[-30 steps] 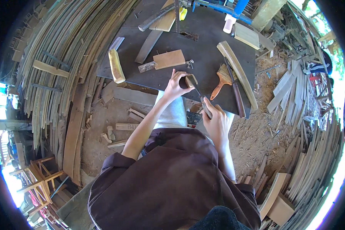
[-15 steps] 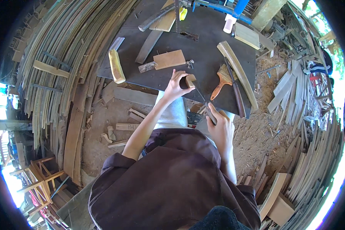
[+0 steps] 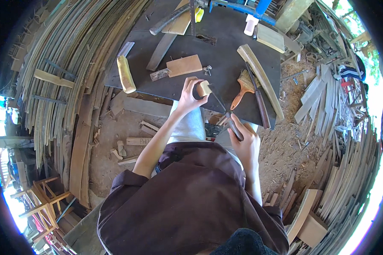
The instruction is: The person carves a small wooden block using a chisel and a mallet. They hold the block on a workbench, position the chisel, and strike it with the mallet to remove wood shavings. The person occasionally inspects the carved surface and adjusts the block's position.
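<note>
Above the near edge of the dark table, my left hand (image 3: 188, 100) grips a small pale wooden block (image 3: 204, 88) between thumb and fingers. My right hand (image 3: 247, 144) is wrapped round the dark handle of a narrow-bladed hand tool (image 3: 218, 100). Its blade points up and left, with the tip at or very near the block's right side; whether it is a file or a chisel I cannot tell. Beyond the left hand, a flat brown wood piece (image 3: 184, 66) lies on the table. A brush (image 3: 243, 88) with a wooden handle rests beyond the right hand.
A long handled tool (image 3: 261, 100) lies against a curved wooden strip (image 3: 261, 78) on the table's right. At the left is a yellowish wood piece (image 3: 125, 74). A hammer-like handle (image 3: 168, 21) and a blue clamp (image 3: 242, 10) are at the back. Stacked planks (image 3: 72, 55) flank the table.
The block has turned slightly in my left hand, so more of its pale face shows. Both hands keep their grips. The whole view has shifted a little.
</note>
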